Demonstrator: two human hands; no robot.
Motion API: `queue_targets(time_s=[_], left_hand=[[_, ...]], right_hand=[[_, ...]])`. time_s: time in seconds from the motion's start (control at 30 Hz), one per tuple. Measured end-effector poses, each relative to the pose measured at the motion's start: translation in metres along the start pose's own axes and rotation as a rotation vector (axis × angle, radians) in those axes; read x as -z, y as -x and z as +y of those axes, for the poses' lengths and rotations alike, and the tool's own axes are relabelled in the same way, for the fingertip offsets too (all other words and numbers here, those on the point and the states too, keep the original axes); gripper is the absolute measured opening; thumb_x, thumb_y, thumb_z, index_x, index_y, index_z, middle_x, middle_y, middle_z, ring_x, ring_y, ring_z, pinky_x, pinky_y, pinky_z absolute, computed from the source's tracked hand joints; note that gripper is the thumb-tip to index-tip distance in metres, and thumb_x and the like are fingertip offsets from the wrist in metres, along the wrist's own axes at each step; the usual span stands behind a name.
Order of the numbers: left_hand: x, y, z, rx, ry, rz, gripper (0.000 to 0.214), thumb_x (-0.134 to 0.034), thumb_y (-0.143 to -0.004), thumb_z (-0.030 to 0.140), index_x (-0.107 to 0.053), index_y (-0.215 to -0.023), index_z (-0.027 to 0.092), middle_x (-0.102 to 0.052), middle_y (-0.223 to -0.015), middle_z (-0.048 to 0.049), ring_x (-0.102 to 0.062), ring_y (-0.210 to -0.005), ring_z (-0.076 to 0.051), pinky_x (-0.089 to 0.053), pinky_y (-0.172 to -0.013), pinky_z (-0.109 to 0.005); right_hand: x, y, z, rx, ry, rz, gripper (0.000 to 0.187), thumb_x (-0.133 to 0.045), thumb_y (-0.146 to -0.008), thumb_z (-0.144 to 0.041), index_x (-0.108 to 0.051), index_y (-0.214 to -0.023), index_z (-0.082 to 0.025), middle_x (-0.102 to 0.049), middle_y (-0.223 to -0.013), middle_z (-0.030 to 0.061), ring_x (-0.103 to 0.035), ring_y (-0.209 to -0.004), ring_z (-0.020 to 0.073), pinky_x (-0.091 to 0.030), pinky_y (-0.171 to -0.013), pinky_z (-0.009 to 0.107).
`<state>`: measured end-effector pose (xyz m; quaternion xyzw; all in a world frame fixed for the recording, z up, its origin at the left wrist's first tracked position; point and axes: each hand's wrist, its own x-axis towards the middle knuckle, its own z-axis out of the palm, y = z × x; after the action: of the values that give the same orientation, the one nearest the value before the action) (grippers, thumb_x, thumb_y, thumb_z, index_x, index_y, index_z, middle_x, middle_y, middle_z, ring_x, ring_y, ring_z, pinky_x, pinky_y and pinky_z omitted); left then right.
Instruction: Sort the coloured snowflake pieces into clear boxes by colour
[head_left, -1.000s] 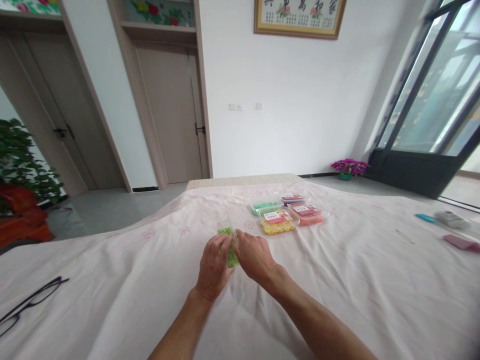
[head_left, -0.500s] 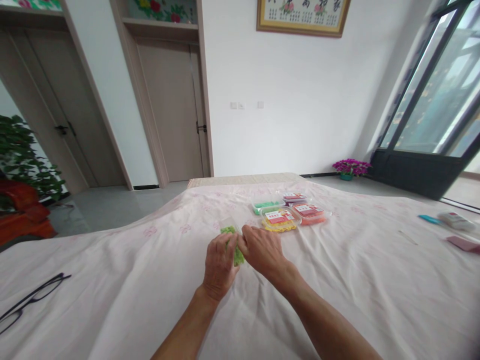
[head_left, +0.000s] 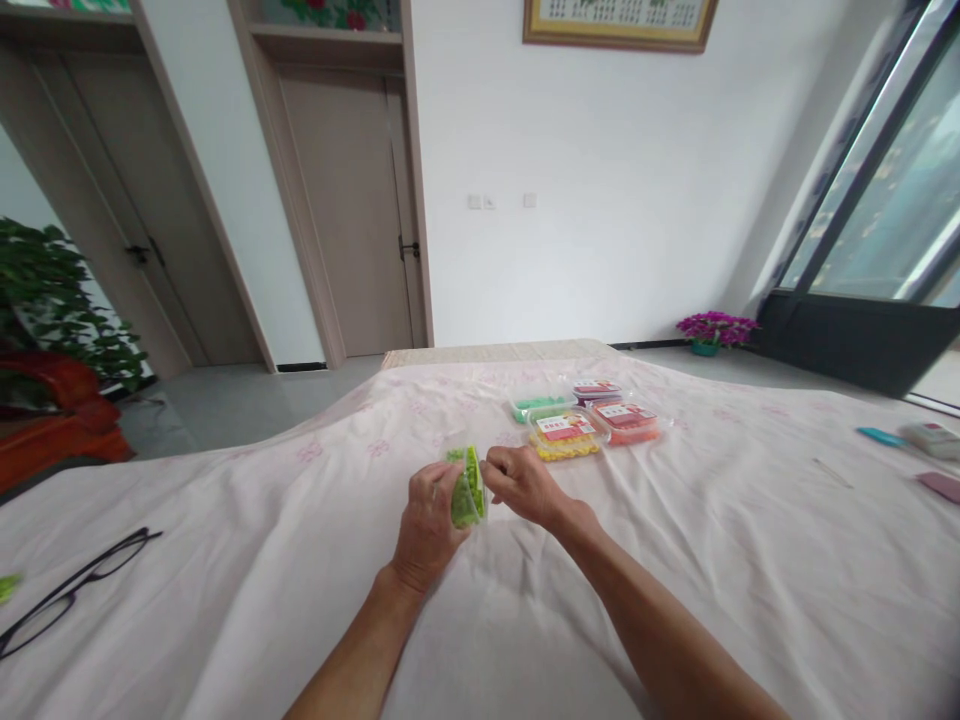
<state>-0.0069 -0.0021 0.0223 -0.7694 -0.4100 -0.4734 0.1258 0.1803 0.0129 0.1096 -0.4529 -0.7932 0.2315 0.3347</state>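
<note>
A small clear plastic box (head_left: 466, 508) of bright green pieces stands tilted on its side above the cloth. My left hand (head_left: 431, 515) is closed around its left side. The curled fingers of my right hand (head_left: 521, 482) meet the box's right edge; their tips are partly hidden. Just beyond my right hand are several similar boxes: one with yellow pieces (head_left: 566, 437), one with orange-red pieces (head_left: 626, 422), one with mint green pieces (head_left: 540, 407) and a dark purple one (head_left: 596, 390). Labels show on the yellow, orange-red and purple ones.
A pale pink flowered cloth (head_left: 300, 590) covers the surface. Black-framed glasses (head_left: 79, 585) lie at the left, near a bit of green (head_left: 7, 587) at the edge. A blue item (head_left: 881, 437), a whitish packet (head_left: 930, 440) and a dull pink piece (head_left: 939, 487) are at the far right.
The green box has tipped, so more of its green contents show. Both hands remain at it, with the right slightly farther from the left. The view has shifted slightly left and downward.
</note>
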Motion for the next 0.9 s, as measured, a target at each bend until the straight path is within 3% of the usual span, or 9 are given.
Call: queue_targets(time_s=[0.1,0.23,0.33,0.4,0.47,0.53,0.63,0.9], left_hand=[[0.000,0.000,0.001,0.036,-0.014,0.002,0.087,-0.074,-0.059,0.004,-0.039,-0.138,0.017,-0.053,-0.122,-0.0146,-0.050,-0.117,-0.031,-0.047,-0.103,-0.049],[-0.003,0.001,0.006,0.030,-0.013,0.008,0.085,-0.073,-0.060,0.002,-0.041,-0.138,0.017,-0.053,-0.122,-0.0149,-0.050,-0.118,-0.030,-0.047,-0.103,-0.047],[-0.004,0.001,0.005,0.053,-0.028,0.042,0.080,-0.072,-0.065,0.005,-0.042,-0.138,0.018,-0.053,-0.121,-0.0154,-0.051,-0.118,-0.030,-0.047,-0.102,-0.047],[-0.001,0.001,0.000,0.151,-0.058,0.090,0.084,-0.077,-0.066,0.017,-0.038,-0.141,0.015,-0.053,-0.121,-0.0171,-0.051,-0.116,-0.033,-0.046,-0.101,-0.051],[0.002,0.001,-0.007,0.257,-0.080,0.125,0.096,-0.082,-0.063,0.030,-0.034,-0.144,0.013,-0.052,-0.122,-0.0183,-0.050,-0.116,-0.036,-0.046,-0.099,-0.054],[0.003,0.001,-0.014,0.307,-0.078,0.130,0.102,-0.084,-0.060,0.037,-0.032,-0.145,0.013,-0.051,-0.123,-0.0182,-0.049,-0.118,-0.036,-0.046,-0.100,-0.055],[0.001,0.002,-0.018,0.338,-0.043,0.127,0.103,-0.084,-0.060,0.036,-0.031,-0.145,0.014,-0.049,-0.128,-0.0178,-0.047,-0.122,-0.035,-0.044,-0.104,-0.053],[-0.009,0.009,-0.029,0.593,0.156,0.115,0.109,-0.084,-0.059,0.029,-0.023,-0.148,0.020,-0.039,-0.137,-0.0161,-0.038,-0.134,-0.035,-0.037,-0.110,-0.053]], right_hand=[[0.000,0.000,-0.002,0.002,0.056,0.058,0.033,-0.045,-0.087,-0.025,-0.038,-0.055,-0.019,-0.042,-0.049,-0.0055,-0.047,-0.046,0.0068,-0.023,-0.046,0.019],[-0.009,0.005,-0.019,0.017,0.363,0.178,0.027,-0.049,-0.084,-0.022,-0.048,-0.058,-0.018,-0.050,-0.052,-0.0021,-0.043,-0.049,0.0088,-0.021,-0.051,0.025],[-0.023,0.012,-0.024,-0.013,0.510,0.195,0.013,-0.049,-0.085,-0.020,-0.061,-0.088,-0.018,-0.064,-0.076,0.0031,-0.053,-0.063,0.0134,-0.024,-0.053,0.026],[-0.033,0.016,-0.013,-0.051,0.555,0.174,0.038,-0.048,-0.080,-0.012,-0.056,-0.117,-0.019,-0.066,-0.100,0.0068,-0.058,-0.078,0.0170,-0.030,-0.057,0.025],[-0.041,0.019,0.008,-0.110,0.557,0.128,0.062,-0.047,-0.074,-0.004,-0.046,-0.134,-0.022,-0.062,-0.114,0.0085,-0.058,-0.091,0.0193,-0.036,-0.063,0.025],[-0.045,0.021,0.031,-0.115,0.500,0.074,0.057,-0.045,-0.074,-0.001,-0.054,-0.127,-0.021,-0.060,-0.113,0.0086,-0.055,-0.102,0.0200,-0.042,-0.076,0.026],[-0.048,0.020,0.056,-0.108,0.463,0.123,0.048,-0.043,-0.078,-0.002,-0.060,-0.119,-0.020,-0.059,-0.112,0.0089,-0.053,-0.106,0.0199,-0.043,-0.085,0.026],[-0.052,0.019,0.079,0.037,0.311,0.283,0.037,-0.042,-0.090,-0.012,-0.062,-0.120,-0.019,-0.061,-0.109,0.0098,-0.054,-0.103,0.0212,-0.045,-0.092,0.033]])
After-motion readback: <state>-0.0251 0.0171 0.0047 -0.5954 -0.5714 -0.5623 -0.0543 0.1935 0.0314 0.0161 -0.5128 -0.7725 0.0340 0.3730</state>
